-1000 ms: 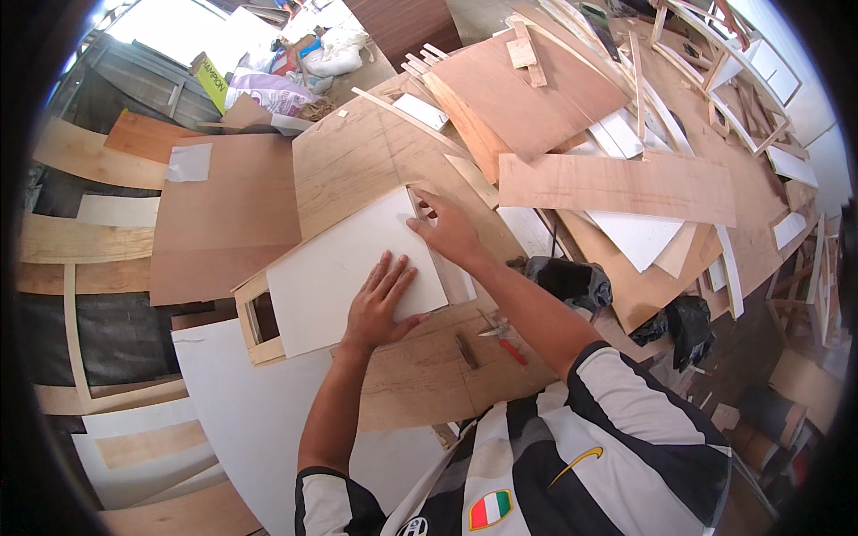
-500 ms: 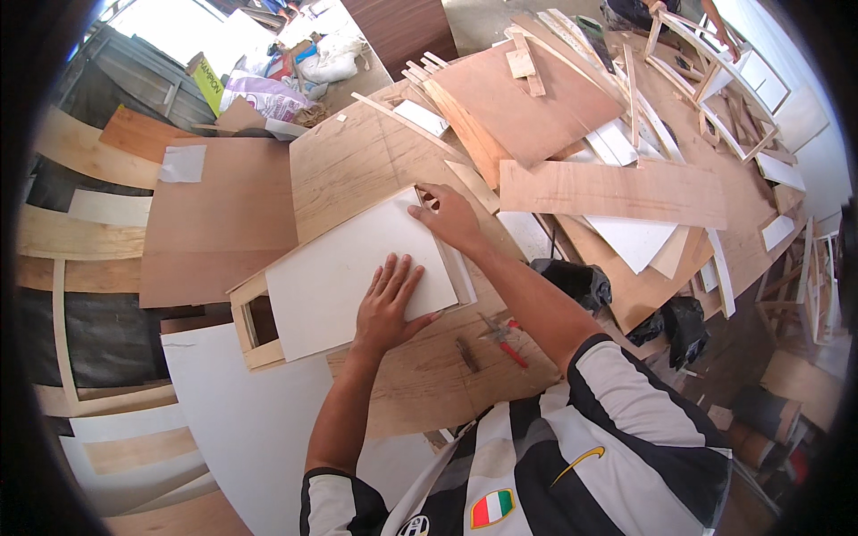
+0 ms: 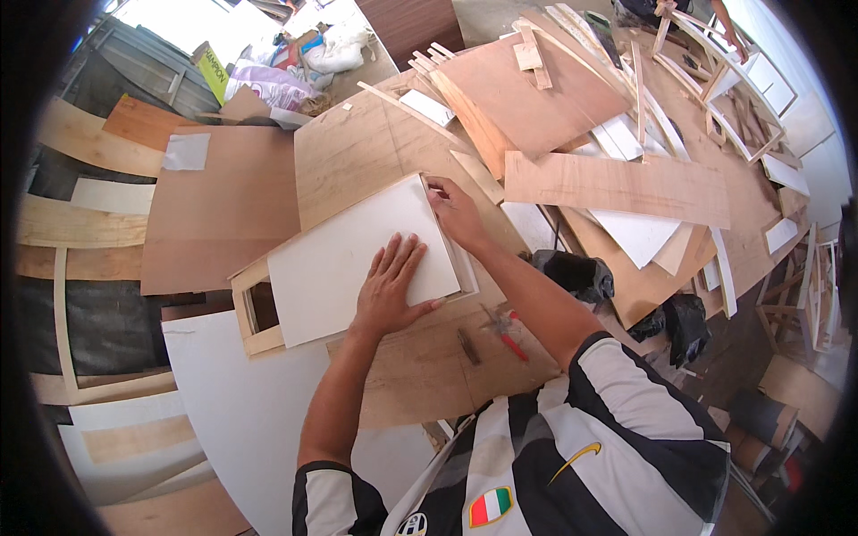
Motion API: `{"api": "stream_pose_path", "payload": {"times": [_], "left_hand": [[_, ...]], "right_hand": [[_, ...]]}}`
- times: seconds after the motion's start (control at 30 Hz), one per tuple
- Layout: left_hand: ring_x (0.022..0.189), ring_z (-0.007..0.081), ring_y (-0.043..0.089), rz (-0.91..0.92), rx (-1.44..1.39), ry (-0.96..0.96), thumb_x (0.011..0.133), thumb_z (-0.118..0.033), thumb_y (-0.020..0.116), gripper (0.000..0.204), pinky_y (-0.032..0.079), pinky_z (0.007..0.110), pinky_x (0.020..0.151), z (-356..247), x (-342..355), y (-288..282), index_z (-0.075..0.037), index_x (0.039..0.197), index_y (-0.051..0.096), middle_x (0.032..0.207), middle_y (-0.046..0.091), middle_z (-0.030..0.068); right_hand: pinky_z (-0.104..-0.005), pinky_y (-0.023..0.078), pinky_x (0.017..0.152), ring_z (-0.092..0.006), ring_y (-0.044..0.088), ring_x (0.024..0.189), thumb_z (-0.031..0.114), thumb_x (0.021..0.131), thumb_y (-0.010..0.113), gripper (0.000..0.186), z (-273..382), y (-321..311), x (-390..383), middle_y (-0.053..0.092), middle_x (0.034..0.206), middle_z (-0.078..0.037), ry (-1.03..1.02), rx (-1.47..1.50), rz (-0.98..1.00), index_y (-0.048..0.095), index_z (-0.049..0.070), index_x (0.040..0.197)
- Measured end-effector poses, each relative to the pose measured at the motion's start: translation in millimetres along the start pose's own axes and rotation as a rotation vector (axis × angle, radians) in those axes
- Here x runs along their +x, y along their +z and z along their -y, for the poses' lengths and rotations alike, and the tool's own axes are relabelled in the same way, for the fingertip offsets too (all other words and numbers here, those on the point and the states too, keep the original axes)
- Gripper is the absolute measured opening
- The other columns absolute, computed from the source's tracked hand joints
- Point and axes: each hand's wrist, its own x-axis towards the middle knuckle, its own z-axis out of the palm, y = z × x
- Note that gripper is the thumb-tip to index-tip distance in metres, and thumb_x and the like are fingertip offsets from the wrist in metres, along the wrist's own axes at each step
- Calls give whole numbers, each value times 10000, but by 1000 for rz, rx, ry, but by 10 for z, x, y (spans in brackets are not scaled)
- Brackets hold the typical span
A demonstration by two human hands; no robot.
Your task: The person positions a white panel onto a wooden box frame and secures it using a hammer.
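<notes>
Fingers of the person's left hand [image 3: 386, 297] lie straight and lightly parted, palm down, on a smooth, matte white rectangular panel [image 3: 326, 281] at the centre of the frame; that hand is open and grips nothing. Fingers of the right hand [image 3: 456, 214] bend at the panel's upper right corner, touching its edge; whether they pinch it cannot be told, since the tips are partly hidden.

Under the panel sits a pale, bare wooden frame [image 3: 264, 342], its squared bars showing at the panel's left end around a dark rectangular opening. Both rest aslant on a broad tan plywood sheet [image 3: 344, 170] with visible grain and a thin seam. Just below the panel, right of centre, lie a slim dark bar-shaped piece [image 3: 469, 347] and a metal hand tool with red handles [image 3: 513, 347].

Towards the left, a flat reddish-brown board [image 3: 223, 223] carries a small pale rectangular scrap [image 3: 187, 152], and a large white sheet [image 3: 241, 384] spreads below it with a curved-looking edge. Crumpled, glossy black plastic [image 3: 576, 275] sits right of centre. In the upper right, a brown squarish board [image 3: 536, 107] and a long light plywood strip [image 3: 617, 190] overlap white and wooden offcuts.
</notes>
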Motion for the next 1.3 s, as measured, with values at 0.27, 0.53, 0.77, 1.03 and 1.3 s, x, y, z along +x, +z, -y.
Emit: {"api": "stream_pose_path", "payload": {"times": [0.27, 0.53, 0.77, 1.03, 1.3], "left_hand": [[1606, 390, 230, 19, 73, -58, 795, -752, 746, 1129, 183, 592, 1305, -36, 90, 68, -167, 1677, 354, 1714, 317, 146], [1647, 411, 107, 39, 58, -50, 679, -803, 807, 1280, 130, 619, 1313, -145, 221, 77, -190, 1690, 317, 1771, 218, 130], [1658, 398, 74, 139, 182, 26, 728, -781, 786, 1174, 105, 656, 1302, -158, 257, 54, -274, 1685, 333, 1796, 172, 99], [1656, 405, 82, 106, 88, 67, 770, -690, 812, 955, 109, 658, 1304, -151, 286, 51, -258, 1563, 499, 1782, 214, 98], [1653, 411, 94, 52, 83, 74, 791, -672, 814, 922, 114, 657, 1305, -142, 280, 116, -244, 1549, 512, 1773, 218, 138]], "right_hand": [[-350, 528, 1011, -204, 650, 1159, 197, 1055, 667, 450, -38, -167, -515, 709, 1312, -107, -7, 20, 104, 621, 40, 1474], [-337, 517, 1017, -174, 658, 1144, 186, 1027, 694, 429, -146, -220, -457, 717, 1359, -112, -77, -14, 96, 677, 97, 1447], [-316, 548, 937, -146, 688, 1033, 272, 1005, 747, 470, -143, -280, -378, 766, 1288, -131, 85, 147, 223, 682, 126, 1447], [-336, 532, 980, -162, 698, 1100, 268, 1032, 702, 442, -31, -424, -375, 769, 1264, -136, 77, 100, 278, 683, 98, 1440], [-361, 517, 1032, -226, 691, 1178, 214, 1043, 652, 426, 23, -472, -490, 728, 1340, -189, 0, -98, 298, 676, 55, 1437]]}}
